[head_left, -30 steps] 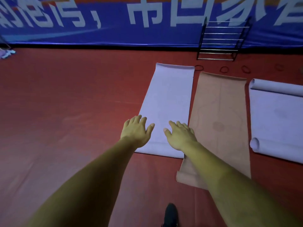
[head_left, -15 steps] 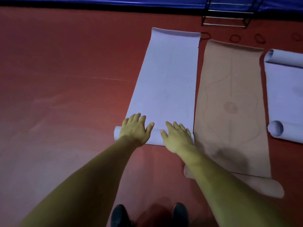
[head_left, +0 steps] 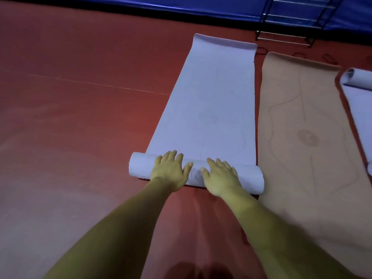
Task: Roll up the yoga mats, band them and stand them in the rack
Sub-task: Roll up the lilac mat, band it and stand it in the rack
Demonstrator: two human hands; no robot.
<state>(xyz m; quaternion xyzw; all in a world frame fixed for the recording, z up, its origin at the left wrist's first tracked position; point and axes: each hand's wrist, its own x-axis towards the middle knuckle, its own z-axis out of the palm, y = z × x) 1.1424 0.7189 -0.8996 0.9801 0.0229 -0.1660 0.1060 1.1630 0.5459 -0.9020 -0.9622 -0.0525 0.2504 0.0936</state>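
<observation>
A pale lavender yoga mat [head_left: 211, 101] lies lengthwise on the red floor, its near end wound into a roll [head_left: 252, 178]. My left hand [head_left: 171, 171] and my right hand [head_left: 220, 175] press flat on top of that roll, side by side, fingers pointing away from me. A tan mat [head_left: 302, 137] lies flat just to the right. A second lavender mat [head_left: 360, 97] shows at the right edge with its far end curled. The black metal rack [head_left: 287, 35] stands at the far right against the blue wall. Dark rubber bands [head_left: 330, 59] lie on the floor before it.
The red floor [head_left: 80, 117] stretches wide to the left of the mats. A blue banner wall [head_left: 181, 7] closes the far side. My forearms reach down the middle of the view.
The near end of the lavender mat went from flat to a thicker roll under both hands, rolling away from me. The camera tilted down and came closer.
</observation>
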